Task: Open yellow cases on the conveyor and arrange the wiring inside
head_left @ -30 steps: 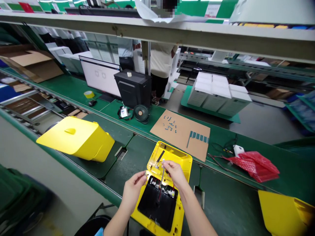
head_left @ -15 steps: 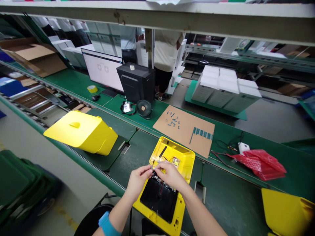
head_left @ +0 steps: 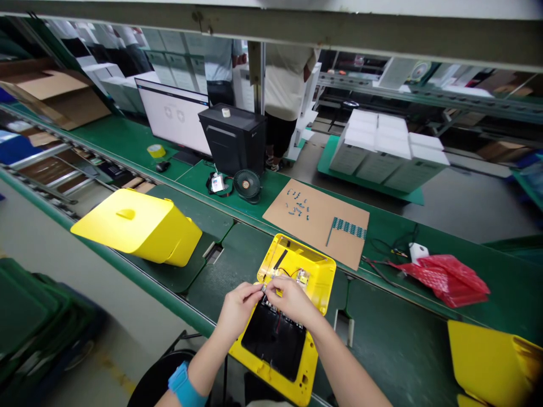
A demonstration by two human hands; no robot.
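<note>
In front of me lies an open yellow plastic housing [head_left: 309,362], with a black panel [head_left: 274,339] in its near part and small boards and wires [head_left: 302,277] in its far part. My left hand [head_left: 240,305] and my right hand [head_left: 291,299] meet over the left side of the housing, above the black panel's far edge. The fingers of both are pinched together around a small part, too tiny to name. Fingertips nearly touch each other there. A blue band [head_left: 184,384] is round my left wrist.
Beyond the housing, a cardboard sheet [head_left: 284,217] carries small green circuit boards [head_left: 350,228]. Yellow housings stand at left [head_left: 139,226] and right [head_left: 487,356]. A fan [head_left: 247,185], a computer tower [head_left: 233,138], a monitor [head_left: 173,116] and red bubble wrap [head_left: 445,280] sit along the bench. People stand behind.
My hands stay pinched at the same spot over the housing, with only slight finger movement. The whole view has shifted a little.
</note>
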